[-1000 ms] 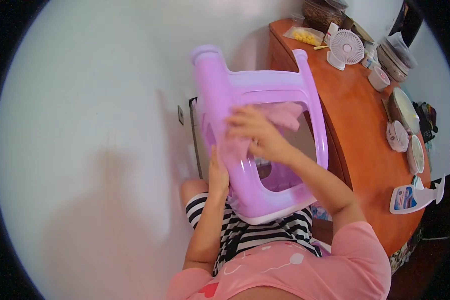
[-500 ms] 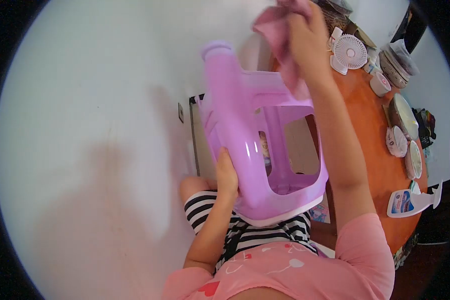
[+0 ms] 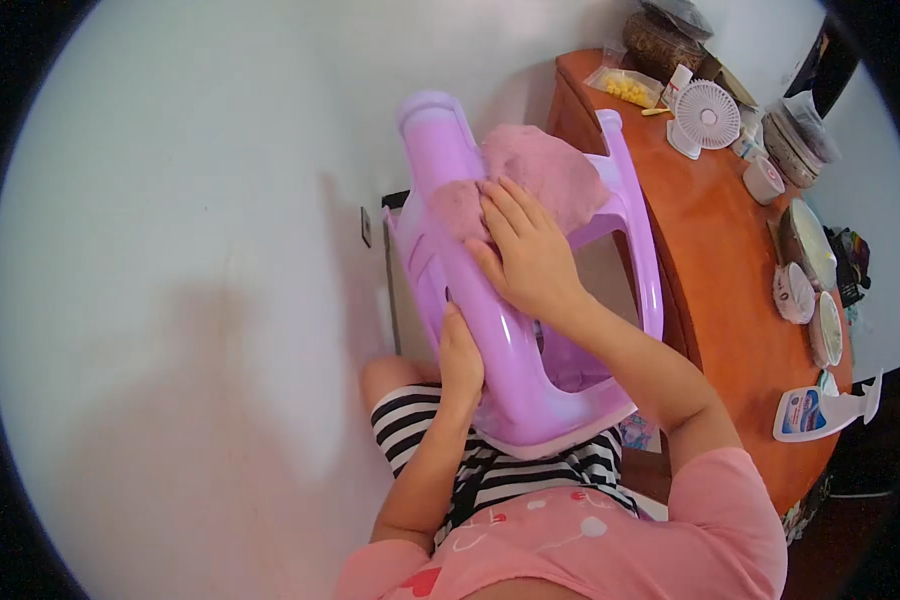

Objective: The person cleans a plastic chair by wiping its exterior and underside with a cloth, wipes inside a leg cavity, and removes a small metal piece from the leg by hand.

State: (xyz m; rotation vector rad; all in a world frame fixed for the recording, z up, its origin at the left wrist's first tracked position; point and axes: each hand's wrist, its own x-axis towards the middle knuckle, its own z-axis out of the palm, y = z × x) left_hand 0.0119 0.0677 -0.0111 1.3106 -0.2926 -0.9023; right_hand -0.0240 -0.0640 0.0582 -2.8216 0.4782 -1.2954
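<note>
A purple plastic stool (image 3: pixel 515 345) lies tipped on my lap, its legs pointing away from me. Around the near leg's left edge, my left hand (image 3: pixel 460 355) is closed, thumb on top and the other fingers mostly hidden behind. A pink cloth (image 3: pixel 545 175) drapes over the same leg farther up and spreads across the gap toward the right leg. My right hand (image 3: pixel 530 250) presses the cloth against that leg, fingers bent over it and the thumb resting near the plastic.
To the right stands an orange-brown wooden table (image 3: pixel 710 260). On it are a white fan (image 3: pixel 708 115), a white tub (image 3: pixel 763 180), several bowls, a bag of yellow pieces (image 3: pixel 627 90) and a spray bottle (image 3: pixel 820 412). A white wall (image 3: pixel 170 200) fills the left side.
My right hand has come down from above the stool and brought the pink cloth onto the near leg. The stool has turned slightly; my left hand keeps its hold.
</note>
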